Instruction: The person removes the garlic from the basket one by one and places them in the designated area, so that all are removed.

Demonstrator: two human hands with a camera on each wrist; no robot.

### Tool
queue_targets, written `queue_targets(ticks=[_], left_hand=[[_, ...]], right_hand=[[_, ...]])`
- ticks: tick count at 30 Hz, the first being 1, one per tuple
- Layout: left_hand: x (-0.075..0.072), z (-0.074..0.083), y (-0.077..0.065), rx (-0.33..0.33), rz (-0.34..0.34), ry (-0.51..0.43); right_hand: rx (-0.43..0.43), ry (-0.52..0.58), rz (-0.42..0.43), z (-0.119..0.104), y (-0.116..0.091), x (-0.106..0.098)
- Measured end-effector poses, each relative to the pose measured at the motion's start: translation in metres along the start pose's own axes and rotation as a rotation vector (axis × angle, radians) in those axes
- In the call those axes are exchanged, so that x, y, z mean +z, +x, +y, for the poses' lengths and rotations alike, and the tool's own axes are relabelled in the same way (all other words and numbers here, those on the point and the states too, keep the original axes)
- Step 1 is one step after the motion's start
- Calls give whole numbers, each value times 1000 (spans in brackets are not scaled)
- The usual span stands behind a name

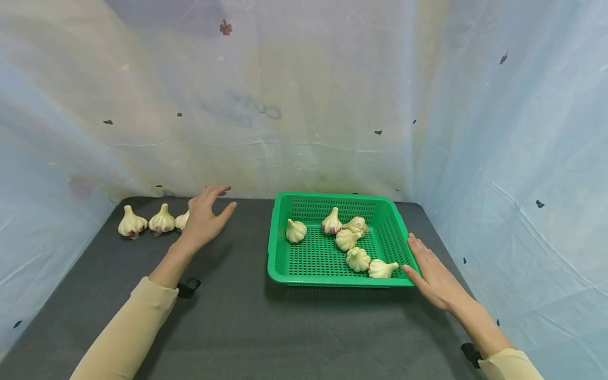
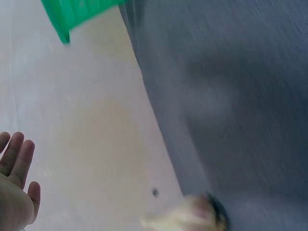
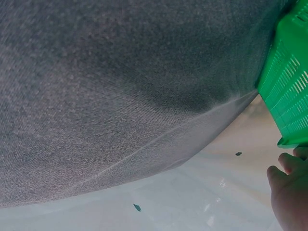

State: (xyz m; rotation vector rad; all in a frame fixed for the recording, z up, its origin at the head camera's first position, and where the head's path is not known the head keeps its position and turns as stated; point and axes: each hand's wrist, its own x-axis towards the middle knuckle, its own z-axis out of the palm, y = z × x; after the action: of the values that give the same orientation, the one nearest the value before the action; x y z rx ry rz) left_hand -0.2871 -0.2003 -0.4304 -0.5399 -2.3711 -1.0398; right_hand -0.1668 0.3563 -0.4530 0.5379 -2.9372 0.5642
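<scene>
One spread, empty left hand (image 1: 206,219), thumb wide; right hand (image 1: 433,277) lies straight-fingered against the rim of the green basket (image 1: 323,281), where light, even pressure should steady it without tipping. Six garlic bulbs (image 1: 358,259) sit inside; three loose bulbs (image 1: 161,220) line the dark table's (image 1: 228,327) far left (one partly blocked by that left hand), and the hanging sheet (image 1: 323,95) behind probably limits reach.
</scene>
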Motion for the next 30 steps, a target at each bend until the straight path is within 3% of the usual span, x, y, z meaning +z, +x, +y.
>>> queue_targets(ticks=[8, 16, 23, 30], left_hand=[[35, 42, 0, 139, -129, 3], [66, 69, 5, 262, -293, 74], [91, 73, 14, 366, -449, 186], [109, 73, 29, 352, -673, 291]], right_hand=[[0, 2, -3, 0, 0, 0], [-9, 2, 2, 0, 0, 0], [5, -2, -8, -1, 1, -1], [12, -5, -13, 0, 1, -1]])
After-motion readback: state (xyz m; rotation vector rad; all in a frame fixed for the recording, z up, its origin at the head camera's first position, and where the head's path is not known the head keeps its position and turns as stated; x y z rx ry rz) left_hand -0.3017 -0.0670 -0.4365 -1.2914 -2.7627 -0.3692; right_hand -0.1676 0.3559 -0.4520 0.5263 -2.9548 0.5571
